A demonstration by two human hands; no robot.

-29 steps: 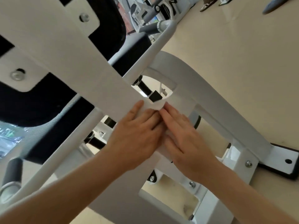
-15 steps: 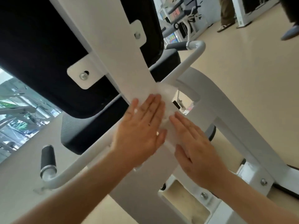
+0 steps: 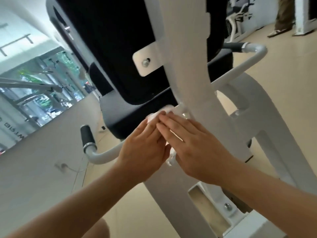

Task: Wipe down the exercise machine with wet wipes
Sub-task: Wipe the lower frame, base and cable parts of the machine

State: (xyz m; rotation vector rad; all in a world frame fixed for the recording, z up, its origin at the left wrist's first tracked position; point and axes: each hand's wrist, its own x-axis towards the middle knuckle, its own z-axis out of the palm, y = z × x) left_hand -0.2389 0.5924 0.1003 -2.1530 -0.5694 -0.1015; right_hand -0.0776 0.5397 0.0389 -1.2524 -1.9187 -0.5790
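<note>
The white exercise machine frame (image 3: 193, 69) rises through the middle of the head view, with a black back pad (image 3: 109, 42) bolted behind it and a black seat (image 3: 130, 115) below. Both my hands lie flat on a white wet wipe (image 3: 158, 114) against the frame's lower part. My left hand (image 3: 144, 148) presses the wipe with straight fingers. My right hand (image 3: 193, 143) lies beside it, fingers straight and overlapping the left fingertips. A scrap of the wipe hangs out between the two palms; the rest is hidden under the hands.
A white handle bar with a black grip (image 3: 87, 138) curves out at the left, another (image 3: 253, 48) at the right. A bolted base bracket (image 3: 228, 206) sits lower right. A person's legs (image 3: 281, 16) stand on the beige floor far right. Windows (image 3: 34, 86) fill the left.
My view has tilted up and both hands have slid left and down along the frame with the wipe. The hands are closer together now, right fingers over the left.
</note>
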